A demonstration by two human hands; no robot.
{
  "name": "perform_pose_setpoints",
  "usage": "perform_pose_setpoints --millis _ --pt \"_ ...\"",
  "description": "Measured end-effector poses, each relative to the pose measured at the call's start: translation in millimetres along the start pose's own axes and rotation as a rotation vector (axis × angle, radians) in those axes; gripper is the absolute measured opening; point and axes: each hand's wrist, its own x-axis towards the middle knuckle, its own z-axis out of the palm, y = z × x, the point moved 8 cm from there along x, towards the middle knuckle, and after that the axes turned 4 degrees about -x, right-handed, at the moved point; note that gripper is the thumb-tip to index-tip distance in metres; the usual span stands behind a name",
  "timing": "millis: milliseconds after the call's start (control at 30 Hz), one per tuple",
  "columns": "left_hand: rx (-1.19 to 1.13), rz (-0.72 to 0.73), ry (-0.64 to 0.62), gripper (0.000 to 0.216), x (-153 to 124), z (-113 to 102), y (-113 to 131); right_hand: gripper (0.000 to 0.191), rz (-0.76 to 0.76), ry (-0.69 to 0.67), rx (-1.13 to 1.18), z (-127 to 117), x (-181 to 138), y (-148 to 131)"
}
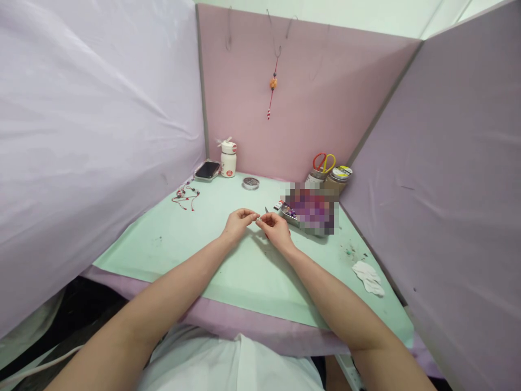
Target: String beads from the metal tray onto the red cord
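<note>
Above the middle of the mint-green table top (pixel 183 239), my left hand (pixel 239 224) and my right hand (pixel 277 229) meet fingertip to fingertip. Both are closed in a pinch around a tiny pale piece (pixel 258 219), too small to name. A thin pointed metal tip (pixel 266 210) sticks up beside my right fingers, and a speck of red shows at that hand's far side. I cannot tell whether these belong to one tool held in the palm. Just right of my right hand stands a metal tray (pixel 311 233) with purple beads (pixel 290 210); most of its contents are blurred out.
A knotted red cord with beads (pixel 185 193), a phone (pixel 208 170), a white bottle (pixel 228 163) and a round tin (pixel 251 183) lie farther back. Scissors (pixel 324 162) stand in a jar. A crumpled tissue (pixel 368 278) lies right. A beaded pendant (pixel 273 83) hangs from a hook.
</note>
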Motion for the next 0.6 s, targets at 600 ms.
perform_pose_setpoints --millis 600 --pt "0.088 0.042 -0.250 0.016 -13 25 18 0.033 0.147 -0.233 0.347 6 8 10"
